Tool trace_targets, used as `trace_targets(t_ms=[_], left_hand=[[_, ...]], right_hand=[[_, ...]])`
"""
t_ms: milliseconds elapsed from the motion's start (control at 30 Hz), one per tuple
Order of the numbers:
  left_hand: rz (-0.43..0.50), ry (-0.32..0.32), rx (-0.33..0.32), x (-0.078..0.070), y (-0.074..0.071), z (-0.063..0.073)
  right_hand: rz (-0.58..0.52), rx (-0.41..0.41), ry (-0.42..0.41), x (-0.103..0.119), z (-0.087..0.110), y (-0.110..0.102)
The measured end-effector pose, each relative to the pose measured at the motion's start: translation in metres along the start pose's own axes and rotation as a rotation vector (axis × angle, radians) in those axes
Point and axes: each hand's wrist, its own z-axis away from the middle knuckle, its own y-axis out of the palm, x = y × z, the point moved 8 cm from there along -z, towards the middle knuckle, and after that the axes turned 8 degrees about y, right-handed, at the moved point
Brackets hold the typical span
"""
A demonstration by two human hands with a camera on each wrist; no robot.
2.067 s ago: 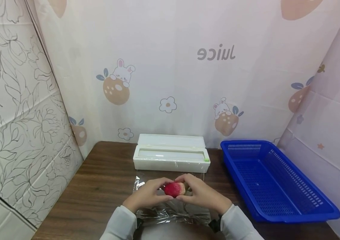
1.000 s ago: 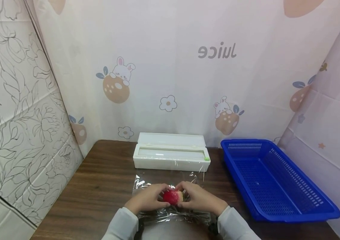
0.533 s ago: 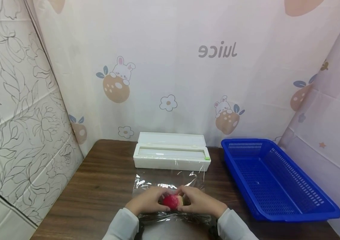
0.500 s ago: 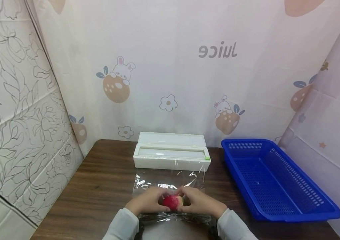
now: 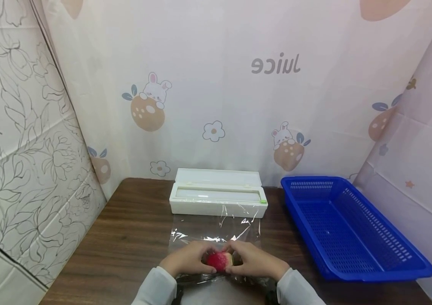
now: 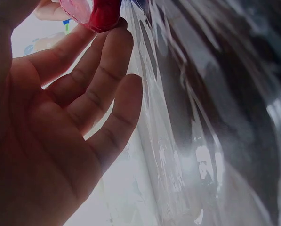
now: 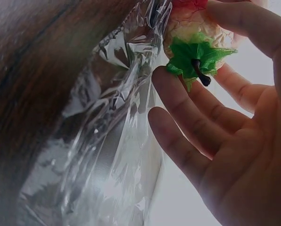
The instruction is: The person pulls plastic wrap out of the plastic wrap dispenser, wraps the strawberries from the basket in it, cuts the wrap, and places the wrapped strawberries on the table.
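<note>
Between my two hands is a strawberry (image 5: 219, 261), red with a pale top. Its green cloth-like leaves and dark stem (image 7: 200, 73) face the right palm in the right wrist view. My left hand (image 5: 190, 257) pinches the red end with thumb and fingers, and my right hand (image 5: 257, 259) pinches the pale, leafy end. Clear cling film (image 5: 200, 226) runs from the white dispenser (image 5: 217, 207) toward me, passing under the hands. In the left wrist view the crinkled film (image 6: 201, 155) lies close beside my fingertips.
The dispenser's lid (image 5: 217, 177) stands raised at the back, and a small green piece (image 5: 263, 202) sits at its right end. On the right is a blue perforated basket (image 5: 376, 276). Printed curtains (image 5: 216, 84) enclose the dark wooden table (image 5: 124, 228).
Both hands have moved down and nearer to me with the strawberry, still gripping it from both sides. More of the film shows between dispenser and hands, with shifted creases.
</note>
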Motion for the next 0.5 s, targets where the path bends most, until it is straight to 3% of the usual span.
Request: trace_targets(t_ms=[233,500], left_hand=[[0.050,-0.021,-0.008,0.0000,-0.0002,0.0034],[0.019,-0.046,0.000,0.0046,0.0004,0.0070]], right_hand=[[0.024,-0.012,-0.008,0.0016,0.0000,0.0004],[0.044,-0.030,-0.031,0.0048,-0.0005,0.0040]])
